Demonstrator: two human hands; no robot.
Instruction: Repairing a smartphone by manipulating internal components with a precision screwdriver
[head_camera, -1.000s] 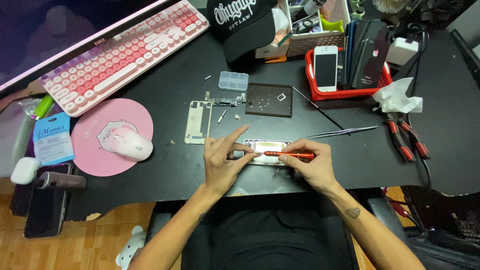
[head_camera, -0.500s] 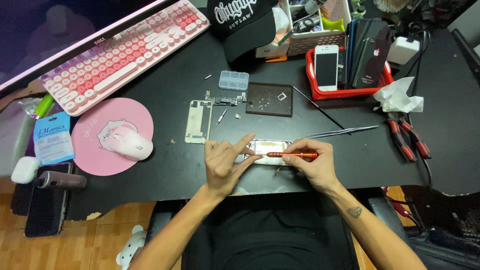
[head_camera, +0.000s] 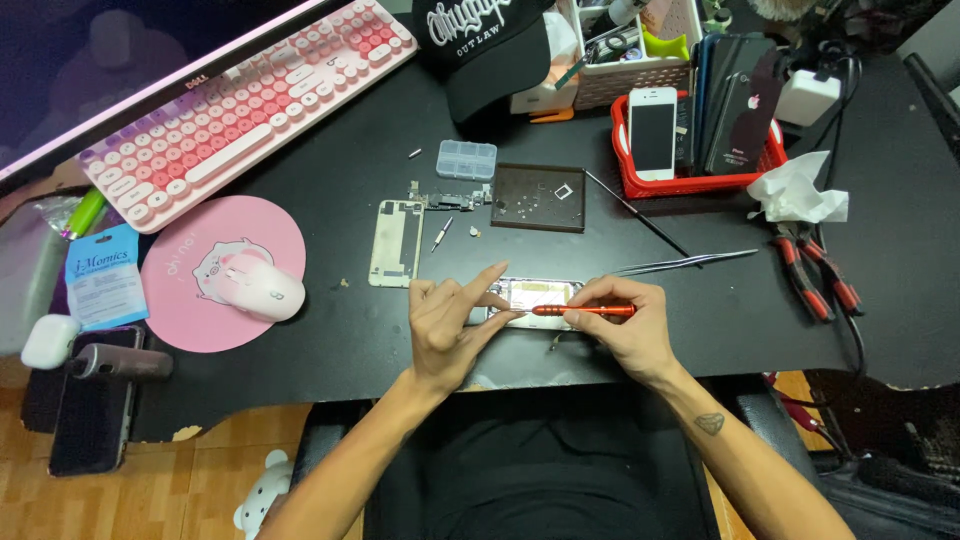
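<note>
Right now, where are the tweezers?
Head view: the tweezers lie on the black desk, right of centre, just beyond the right hand, with the red-handled pliers to their right.

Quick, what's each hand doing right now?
Left hand: fingers steadying the opened phone on the desk.
Right hand: closed on the red screwdriver, tip at the phone.

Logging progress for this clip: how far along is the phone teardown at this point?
Done: a rear panel lies apart on the desk, with small parts in the dark tray. In hand: the left hand steadies the opened phone while the right hand holds the red screwdriver over it. Left: the phone still lies open, with loose parts beside it.
</note>
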